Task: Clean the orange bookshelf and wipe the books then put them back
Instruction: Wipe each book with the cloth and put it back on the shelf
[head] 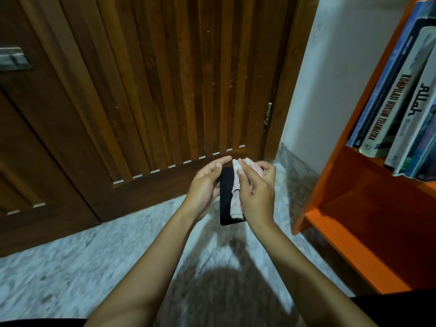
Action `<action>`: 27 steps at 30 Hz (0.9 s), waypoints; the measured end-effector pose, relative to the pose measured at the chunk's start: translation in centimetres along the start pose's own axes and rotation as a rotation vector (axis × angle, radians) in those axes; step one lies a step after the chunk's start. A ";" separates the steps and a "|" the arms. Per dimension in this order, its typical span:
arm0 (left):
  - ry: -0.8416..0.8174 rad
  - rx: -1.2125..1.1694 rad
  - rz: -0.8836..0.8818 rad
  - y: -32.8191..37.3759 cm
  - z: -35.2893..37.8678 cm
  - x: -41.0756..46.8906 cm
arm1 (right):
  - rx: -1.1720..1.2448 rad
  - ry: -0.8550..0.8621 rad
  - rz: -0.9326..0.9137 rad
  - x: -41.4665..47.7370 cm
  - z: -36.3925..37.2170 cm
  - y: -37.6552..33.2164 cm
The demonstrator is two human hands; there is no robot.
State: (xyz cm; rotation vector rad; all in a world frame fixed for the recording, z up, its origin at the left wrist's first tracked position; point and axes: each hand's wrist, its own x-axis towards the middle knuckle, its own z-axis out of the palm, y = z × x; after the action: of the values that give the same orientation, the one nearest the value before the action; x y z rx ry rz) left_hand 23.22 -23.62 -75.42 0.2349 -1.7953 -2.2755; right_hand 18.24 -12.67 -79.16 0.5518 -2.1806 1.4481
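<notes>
My left hand [204, 185] holds a small black book [226, 204] by its left edge, above the floor in front of the door. My right hand [257, 187] grips a pink-and-white striped cloth [236, 192] that lies against the book's cover and hangs down over it. The orange bookshelf [354, 197] stands at the right. Its upper shelf carries several books [401, 97] leaning to the right, and the lower shelf board is bare.
A dark wooden slatted door [165, 79] fills the background, with a metal latch [13, 59] at far left. A white wall [342, 67] separates the door from the shelf. The floor [94, 256] is pale marble-patterned tile.
</notes>
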 end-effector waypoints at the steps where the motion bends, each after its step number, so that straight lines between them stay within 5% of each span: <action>1: 0.002 -0.019 -0.014 0.0 -0.1 0.0 | 0.002 -0.005 -0.010 -0.1 0.1 -0.1; 10: 0.014 -0.141 -0.061 -0.2 -0.5 0.0 | 0.038 -0.107 -0.172 -0.8 0.6 0.0; 17: 0.021 -0.135 -0.003 -0.3 -1.0 -0.3 | -0.286 -0.320 -0.837 1.5 -2.6 2.7; 23: 0.059 -0.053 0.063 0.7 0.1 0.3 | -0.263 -0.081 -0.567 3.0 -2.4 2.9; 27: 0.095 -0.046 0.081 0.9 0.2 0.5 | -0.130 0.061 -0.191 4.5 -1.8 1.8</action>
State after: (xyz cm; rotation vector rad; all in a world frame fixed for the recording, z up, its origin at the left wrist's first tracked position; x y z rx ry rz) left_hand 22.78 -23.78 -74.50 0.2531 -1.6729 -2.2087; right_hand 13.83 -10.67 -77.24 0.6419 -2.0934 1.1992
